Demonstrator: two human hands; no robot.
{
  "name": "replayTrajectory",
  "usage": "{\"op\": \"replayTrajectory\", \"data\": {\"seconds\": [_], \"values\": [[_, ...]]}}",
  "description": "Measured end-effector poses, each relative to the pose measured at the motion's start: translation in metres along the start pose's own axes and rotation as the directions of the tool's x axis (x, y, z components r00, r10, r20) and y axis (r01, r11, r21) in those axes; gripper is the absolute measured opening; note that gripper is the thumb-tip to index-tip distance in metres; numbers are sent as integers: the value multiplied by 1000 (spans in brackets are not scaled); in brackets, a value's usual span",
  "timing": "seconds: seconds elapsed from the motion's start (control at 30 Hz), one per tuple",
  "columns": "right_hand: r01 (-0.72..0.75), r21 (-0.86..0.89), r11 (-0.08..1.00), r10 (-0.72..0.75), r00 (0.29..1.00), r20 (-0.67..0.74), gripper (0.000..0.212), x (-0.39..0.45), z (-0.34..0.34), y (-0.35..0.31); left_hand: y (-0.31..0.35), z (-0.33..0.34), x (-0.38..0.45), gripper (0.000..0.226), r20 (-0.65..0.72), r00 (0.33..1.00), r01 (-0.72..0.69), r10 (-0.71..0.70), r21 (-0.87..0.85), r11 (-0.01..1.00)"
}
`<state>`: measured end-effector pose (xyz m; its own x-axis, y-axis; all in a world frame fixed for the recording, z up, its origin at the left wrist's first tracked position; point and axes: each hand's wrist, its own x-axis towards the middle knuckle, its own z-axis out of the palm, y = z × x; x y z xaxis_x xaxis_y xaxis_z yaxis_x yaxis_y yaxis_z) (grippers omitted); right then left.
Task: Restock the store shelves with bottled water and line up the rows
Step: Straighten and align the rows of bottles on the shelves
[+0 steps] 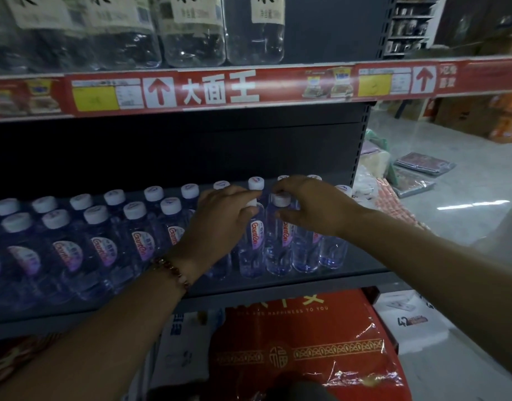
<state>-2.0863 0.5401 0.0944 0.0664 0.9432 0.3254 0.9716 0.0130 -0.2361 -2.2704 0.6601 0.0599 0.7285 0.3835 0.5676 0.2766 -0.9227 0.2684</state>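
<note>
Your left hand (220, 218) w/ a beaded bracelet (172, 272) on the wrist is curled over the white cap of a front-row water bottle (252, 241), fingers gripping it at the neck. Your right hand (309, 206) sits on the next bottle (280, 244) just beside it, fingertips pinching its cap. Both bottles stand upright near the front edge of the middle shelf (277, 287), towards its right end. More bottles fill 2 rows to the left & behind. Larger bottles (196, 33) on the upper shelf, above a red price strip (220, 88). Red bag (301, 351) below
</note>
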Motion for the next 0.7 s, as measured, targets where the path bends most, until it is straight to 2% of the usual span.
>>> {"op": "replayTrajectory", "data": {"seconds": [0.07, 0.17, 0.23, 0.33, 0.47, 0.6, 0.7], "values": [[35, -13, 999, -35, 999, -16, 52, 3, 4, -7, -2, -7, -4, 44, -6, 1000, -8, 8, -11, 1000], [101, -12, 995, -101, 995, -23, 51, 12, 9, -22, -17, -25, -16, 47, -62, 998, 34, -26, 122, 992], [139, 21, 990, -138, 990, -22, 50, 19, 13, -33, -30, -35, -23, 47, -33, 997, 71, -66, 216, 974], [137, 17, 990, -138, 989, 61, 53, 31, 16, -49, -40, -37, -32, 47, 11, 997, 69, -75, 282, 957], [123, -75, 990, -111, 983, 148, 47, 45, 18, -56, -31, -37, -29, 31, -98, 992, 87, -75, 128, 988], [107, 11, 994, -107, 987, 119, 41, 45, 18, -56, -30, -29, -32, 26, -176, 979, 113, -101, 59, 992], [115, 77, 990, -123, 986, 113, 38, 42, 20, -60, -34, -27, -36, 29, -172, 976, 132, -132, -16, 991]]}}
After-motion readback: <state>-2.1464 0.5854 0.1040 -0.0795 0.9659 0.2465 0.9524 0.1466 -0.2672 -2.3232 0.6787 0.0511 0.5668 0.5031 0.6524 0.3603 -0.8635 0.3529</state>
